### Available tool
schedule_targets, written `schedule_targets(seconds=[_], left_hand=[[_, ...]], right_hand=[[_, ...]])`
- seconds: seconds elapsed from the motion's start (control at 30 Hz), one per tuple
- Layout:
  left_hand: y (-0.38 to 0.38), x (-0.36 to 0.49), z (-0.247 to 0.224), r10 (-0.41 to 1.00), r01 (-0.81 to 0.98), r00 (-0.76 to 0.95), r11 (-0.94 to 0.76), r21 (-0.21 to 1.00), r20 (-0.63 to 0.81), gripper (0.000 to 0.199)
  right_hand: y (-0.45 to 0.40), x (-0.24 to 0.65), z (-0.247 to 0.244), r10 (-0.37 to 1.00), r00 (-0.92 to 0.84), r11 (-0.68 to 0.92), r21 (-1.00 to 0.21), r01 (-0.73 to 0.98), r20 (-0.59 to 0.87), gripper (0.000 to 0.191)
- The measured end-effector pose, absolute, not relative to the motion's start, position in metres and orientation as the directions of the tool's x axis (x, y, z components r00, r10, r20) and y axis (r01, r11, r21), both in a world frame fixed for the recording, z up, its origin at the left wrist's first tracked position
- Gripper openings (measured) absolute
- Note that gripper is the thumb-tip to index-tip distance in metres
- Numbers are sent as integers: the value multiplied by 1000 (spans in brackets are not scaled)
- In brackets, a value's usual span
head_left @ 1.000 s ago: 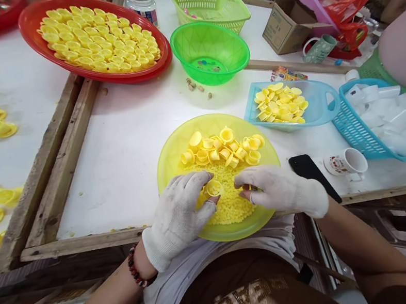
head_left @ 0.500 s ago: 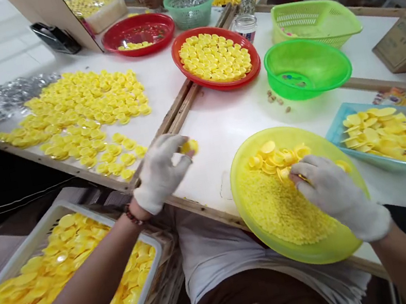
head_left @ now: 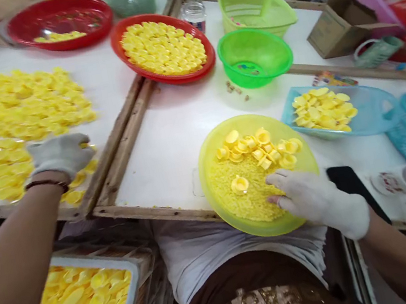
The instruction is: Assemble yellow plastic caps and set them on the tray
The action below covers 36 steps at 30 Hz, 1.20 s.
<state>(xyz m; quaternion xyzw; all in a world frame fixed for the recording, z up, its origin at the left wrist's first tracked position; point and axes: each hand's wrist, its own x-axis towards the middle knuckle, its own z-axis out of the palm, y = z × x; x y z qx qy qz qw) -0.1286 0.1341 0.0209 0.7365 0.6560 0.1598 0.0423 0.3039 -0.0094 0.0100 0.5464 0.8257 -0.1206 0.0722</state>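
Note:
My left hand (head_left: 60, 156), in a white glove, is over the near right edge of the yellow round caps (head_left: 14, 106) spread on the left table. Its fingers are curled and pressed together, and what they may hold is hidden. Over the yellow basin (head_left: 204, 138) is my gloved right hand (head_left: 303, 194), thumb and fingers apart, with nothing visible between them. Small yellow granules (head_left: 258, 197) fill the basin's near part. A cluster of small yellow cups (head_left: 266, 154) lies at the far side. One single yellow cup (head_left: 239, 185) stands on the granules, left of my right fingertips.
A red tray (head_left: 210, 59) of yellow caps, a green bowl (head_left: 256, 53) and a blue tray (head_left: 369, 104) with yellow discs stand beyond the basin. A phone (head_left: 351, 189) and a mug (head_left: 405, 182) lie right. Below left is a crate (head_left: 128, 296) full of yellow pieces.
My left hand has moved left from the table's wooden divider to the spread caps. My right hand has drawn back from the cup cluster, its fingers apart. The view has turned right.

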Motion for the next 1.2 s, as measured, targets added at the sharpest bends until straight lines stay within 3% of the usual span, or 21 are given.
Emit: schedule_targets(seconds=[0.13, 0.23, 0.33, 0.47, 0.57, 0.73, 0.87, 1.03, 1.2], left_hand=[[150, -128, -9, 957, 983, -75, 23, 185, 281, 60], [126, -81, -11, 915, 915, 163, -280, 291, 368, 47], [80, -11, 0, 789, 682, 441, -604, 412, 428, 26], [40, 63, 7, 692, 631, 686, -719, 292, 223, 22], [38, 84, 5, 706, 686, 707, -699, 205, 41, 21], [46, 82, -1, 734, 716, 680, -660, 229, -12, 25], [45, 81, -3, 724, 699, 690, -670, 250, 12, 24], [46, 83, -8, 720, 693, 694, -678, 243, 29, 17], [44, 80, -12, 712, 634, 691, -681, 367, 128, 23]], right_hand=[[-6, 298, 5, 798, -416, 353, -221, 909, -435, 33], [4, 294, -2, 743, -503, 346, -391, 853, -441, 26], [8, 298, -3, 746, -538, 307, -515, 800, -392, 18], [9, 302, 2, 829, -520, 315, -594, 740, -208, 13], [13, 293, 4, 859, -510, 383, -598, 704, -50, 11], [21, 280, 2, 851, -519, 463, -584, 666, 83, 22], [14, 295, 2, 875, -484, 405, -508, 760, -27, 18], [-2, 310, -6, 835, -461, 382, -288, 878, -299, 8], [-4, 308, -6, 812, -509, 417, -324, 849, -286, 18]])
